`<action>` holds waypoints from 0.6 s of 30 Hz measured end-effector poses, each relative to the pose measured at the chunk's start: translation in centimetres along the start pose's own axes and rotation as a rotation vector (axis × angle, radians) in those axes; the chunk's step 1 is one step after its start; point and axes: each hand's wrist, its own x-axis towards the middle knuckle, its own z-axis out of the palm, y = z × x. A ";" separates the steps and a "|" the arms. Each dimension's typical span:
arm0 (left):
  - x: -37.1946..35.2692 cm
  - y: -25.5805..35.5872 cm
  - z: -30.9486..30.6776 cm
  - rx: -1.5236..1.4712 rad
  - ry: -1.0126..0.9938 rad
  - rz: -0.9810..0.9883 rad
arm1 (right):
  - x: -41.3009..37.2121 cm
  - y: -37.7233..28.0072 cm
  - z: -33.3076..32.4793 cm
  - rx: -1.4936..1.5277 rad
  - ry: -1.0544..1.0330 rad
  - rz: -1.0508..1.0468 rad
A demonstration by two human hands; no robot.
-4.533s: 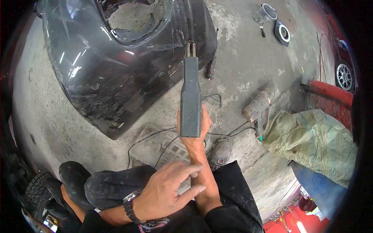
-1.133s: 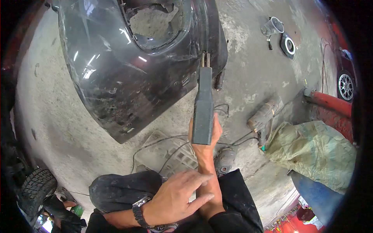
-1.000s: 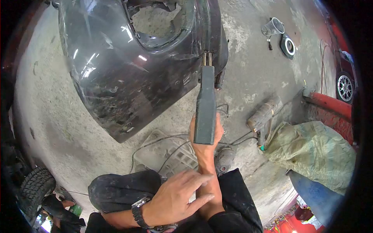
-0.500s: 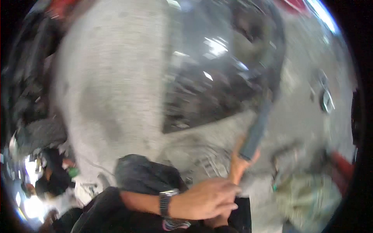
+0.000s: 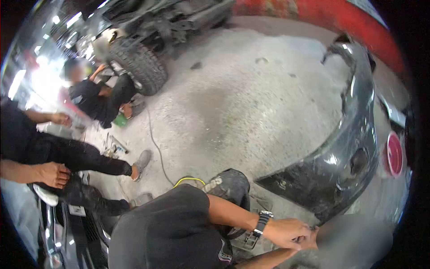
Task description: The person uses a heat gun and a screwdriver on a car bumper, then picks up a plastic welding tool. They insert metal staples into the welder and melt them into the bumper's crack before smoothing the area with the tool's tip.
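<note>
My left hand (image 5: 286,232), with a black watch (image 5: 262,223) on its wrist, is at the lower right. Its fingers are curled against my right hand (image 5: 310,240); what they hold, if anything, I cannot make out. Little of my right hand shows, and a smooth grey blurred patch (image 5: 356,242) covers the area beside it, hiding its fingers. Just beyond my hands lies a glossy dark car bumper (image 5: 309,181), curving up the right side of the view. A dark knee (image 5: 235,186) shows beside my left forearm.
At the left sits a person in black (image 5: 67,148), hands apart from mine. Another person (image 5: 101,96) crouches by a car wheel (image 5: 139,65). A cable (image 5: 154,143) crosses the concrete floor. At the right stands a pink-red round container (image 5: 394,154); a red wall (image 5: 331,20) runs behind.
My view has swung left, bringing the people and wheel into sight. The dark grey cylindrical handle earlier in my right hand no longer shows. Both hands appear farther right.
</note>
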 end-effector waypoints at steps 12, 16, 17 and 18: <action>0.7 5.9 -4.2 0.211 0.597 0.278 | 10.8 -2.8 -2.7 0.325 0.172 0.184; 0.1 5.3 -2.7 0.184 0.520 0.161 | 10.8 -7.2 -4.8 0.357 0.092 0.381; 0.2 4.8 -1.7 0.192 0.502 0.145 | 10.8 -7.1 -5.4 0.328 0.077 0.433; 0.6 5.0 -1.0 0.180 0.486 0.143 | 10.9 -6.6 -5.6 0.326 0.065 0.461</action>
